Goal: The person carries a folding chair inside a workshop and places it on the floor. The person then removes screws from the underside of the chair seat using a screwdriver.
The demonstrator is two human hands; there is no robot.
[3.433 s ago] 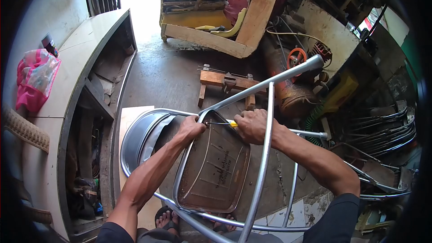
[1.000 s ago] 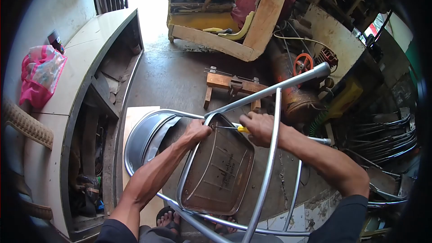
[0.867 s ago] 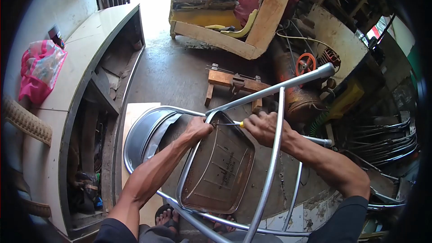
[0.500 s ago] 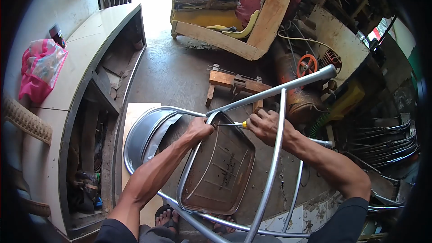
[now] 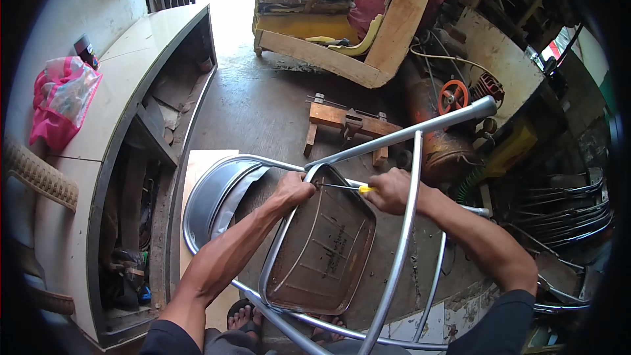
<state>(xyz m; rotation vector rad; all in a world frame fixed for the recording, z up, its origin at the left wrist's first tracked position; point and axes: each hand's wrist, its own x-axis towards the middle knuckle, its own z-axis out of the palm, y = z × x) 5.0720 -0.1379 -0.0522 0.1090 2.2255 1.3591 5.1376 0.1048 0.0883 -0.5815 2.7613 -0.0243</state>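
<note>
A metal-tube chair [image 5: 401,236] lies tipped over in front of me, its brown, worn seat underside [image 5: 322,250] turned towards me. My left hand [image 5: 296,190] is closed around the upper left corner of the seat rim. My right hand [image 5: 390,190] grips the yellow handle of a screwdriver [image 5: 365,189], reaching in past a chair tube. The thin shaft points left, its tip at the seat corner beside my left fingers; any screw there is too small to make out. Further left is the chair's grey rounded backrest [image 5: 213,190].
A wooden stand with a clamp [image 5: 345,119] is beyond the chair. At the back is a stripped yellow armchair [image 5: 305,0]. A rusty tank with a red wheel [image 5: 452,96] and stacked metal tubes [image 5: 559,207] are on the right. A tiled counter [image 5: 125,85] runs along the left.
My right hand has turned on the screwdriver, and its fingers now lie differently around the handle. My left hand keeps its place at the seat corner. The whole view has shifted slightly.
</note>
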